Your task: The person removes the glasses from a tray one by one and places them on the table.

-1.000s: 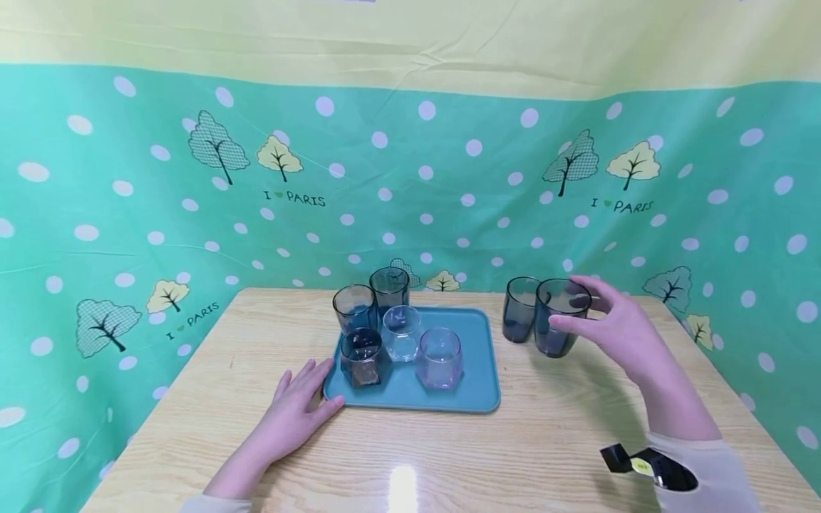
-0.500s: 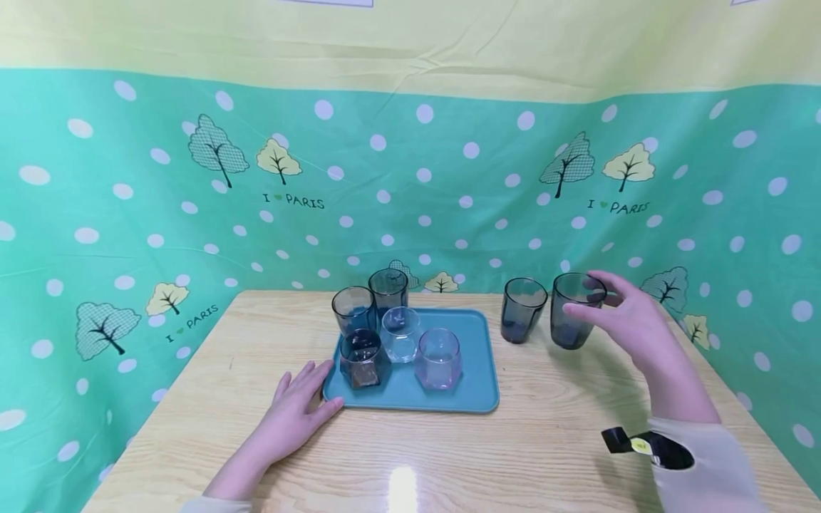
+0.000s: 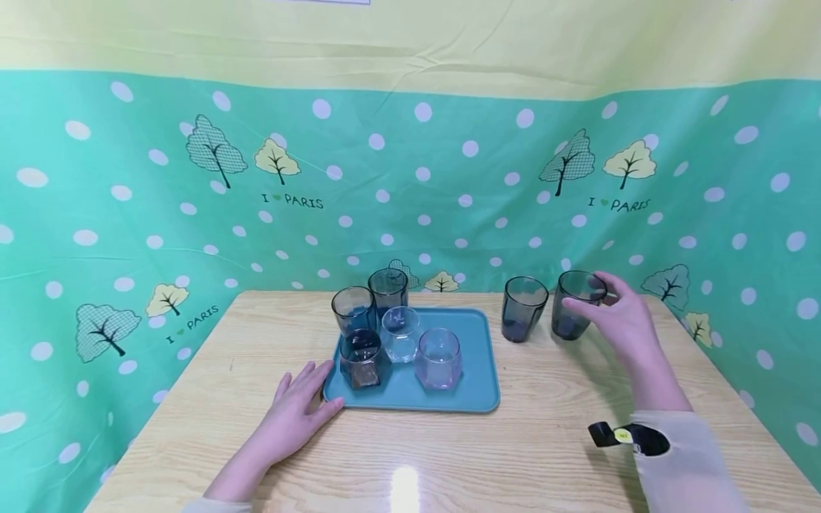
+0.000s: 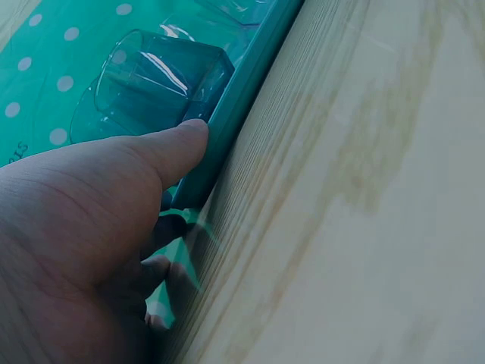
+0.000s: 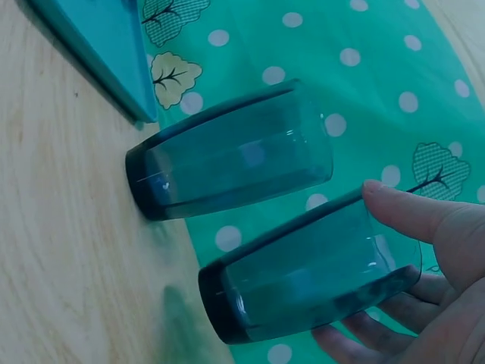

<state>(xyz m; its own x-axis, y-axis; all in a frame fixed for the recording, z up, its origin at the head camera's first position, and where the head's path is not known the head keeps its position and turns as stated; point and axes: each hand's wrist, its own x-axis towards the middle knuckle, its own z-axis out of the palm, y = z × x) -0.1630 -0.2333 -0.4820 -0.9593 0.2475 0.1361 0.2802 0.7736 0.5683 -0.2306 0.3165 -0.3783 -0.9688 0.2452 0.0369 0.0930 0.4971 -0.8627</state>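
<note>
My right hand [image 3: 618,317] holds a tall dark tinted drinking glass [image 5: 295,273] near its rim, thumb on one side and fingers on the other. The glass is roughly upright; whether its base touches the table I cannot tell. A matching glass [image 3: 522,310] stands just left of it, apart. My left hand [image 3: 295,410] lies at the left front corner of a blue tray [image 3: 477,377], its fingers extended along the side and its thumb [image 4: 186,144] touching the front rim. A short dark faceted glass [image 3: 363,360] sits on the tray near that hand.
The tray also bears a clear short glass [image 3: 400,338] and a pinkish one [image 3: 439,363]. Two tall dark glasses [image 3: 353,313] stand at its back left corner. Behind the wooden table [image 3: 513,449] hangs a green dotted curtain [image 3: 423,214].
My right hand has carried the tall dark glass rightward and a little back, away from its matching glass, opening a gap between them. The left hand and the tray look unmoved.
</note>
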